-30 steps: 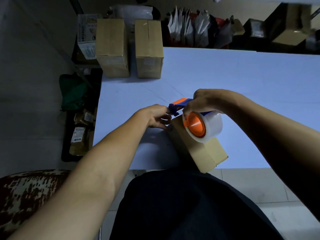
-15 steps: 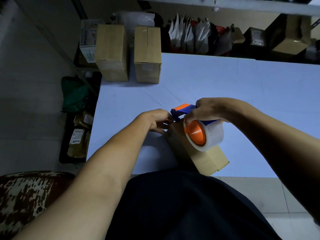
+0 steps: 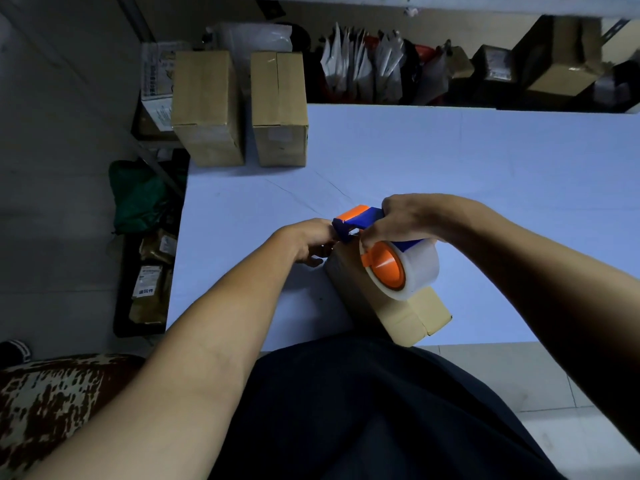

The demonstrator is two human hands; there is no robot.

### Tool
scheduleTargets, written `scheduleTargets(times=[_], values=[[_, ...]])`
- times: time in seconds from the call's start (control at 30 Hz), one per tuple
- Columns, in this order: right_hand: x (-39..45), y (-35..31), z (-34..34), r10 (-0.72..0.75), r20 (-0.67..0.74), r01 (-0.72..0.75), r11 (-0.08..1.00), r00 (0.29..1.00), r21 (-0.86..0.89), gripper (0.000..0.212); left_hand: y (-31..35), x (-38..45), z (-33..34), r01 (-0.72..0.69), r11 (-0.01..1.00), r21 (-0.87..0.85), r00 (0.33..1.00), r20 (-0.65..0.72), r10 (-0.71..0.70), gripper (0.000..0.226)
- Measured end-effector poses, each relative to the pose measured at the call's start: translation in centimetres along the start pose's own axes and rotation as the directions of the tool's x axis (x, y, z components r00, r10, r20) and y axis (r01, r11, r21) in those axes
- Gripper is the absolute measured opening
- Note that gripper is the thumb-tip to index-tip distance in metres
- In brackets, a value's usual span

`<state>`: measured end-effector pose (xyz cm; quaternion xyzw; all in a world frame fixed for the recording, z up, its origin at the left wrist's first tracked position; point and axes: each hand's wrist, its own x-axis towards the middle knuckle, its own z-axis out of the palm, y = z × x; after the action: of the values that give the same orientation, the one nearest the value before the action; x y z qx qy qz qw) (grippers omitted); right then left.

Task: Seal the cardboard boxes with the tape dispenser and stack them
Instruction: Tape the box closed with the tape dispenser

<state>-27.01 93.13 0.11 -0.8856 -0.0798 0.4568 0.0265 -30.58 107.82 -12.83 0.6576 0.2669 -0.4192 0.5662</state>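
At the frame's centre, our right hand [image 3: 403, 216] grips the blue-and-orange tape dispenser [image 3: 381, 244] atop a cardboard box [image 3: 391, 306] at the white bench's [image 3: 450, 161] near edge. Our left hand [image 3: 311, 240] curls its fingers against the box's far end. Two sealed boxes [image 3: 242, 109] stand side by side upper left.

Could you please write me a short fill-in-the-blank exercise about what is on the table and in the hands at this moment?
1. The right hand grips the tape ____ .
2. The tape roll has a core coloured ____ .
3. The left hand rests against the cardboard box near the table's ____ edge.
4. At the far left corner stand ____ more boxes.

Missing words: dispenser; orange; near; two
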Motion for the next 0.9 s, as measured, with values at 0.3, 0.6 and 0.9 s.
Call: scheduleTargets(times=[0.3,0.6,0.9], values=[[0.1,0.1,0.0,-0.024,-0.015,0.024,1.000,1.000,-0.009,0.044,-0.2,-0.4,1.0,-0.048,0.998,0.051,0.997,-0.063,0.051,0.023],[0.0,0.5,0.5,-0.046,-0.060,0.043,0.998,0.997,-0.034,0.042,-0.7,-0.8,1.7,0.002,0.997,-0.074,0.992,-0.128,-0.012,0.019],[0.1,0.5,0.4,-0.044,-0.065,0.043,0.999,0.997,-0.016,0.048,-1.1,-1.2,1.7,0.050,0.998,-0.032,0.988,-0.147,-0.054,0.017]])
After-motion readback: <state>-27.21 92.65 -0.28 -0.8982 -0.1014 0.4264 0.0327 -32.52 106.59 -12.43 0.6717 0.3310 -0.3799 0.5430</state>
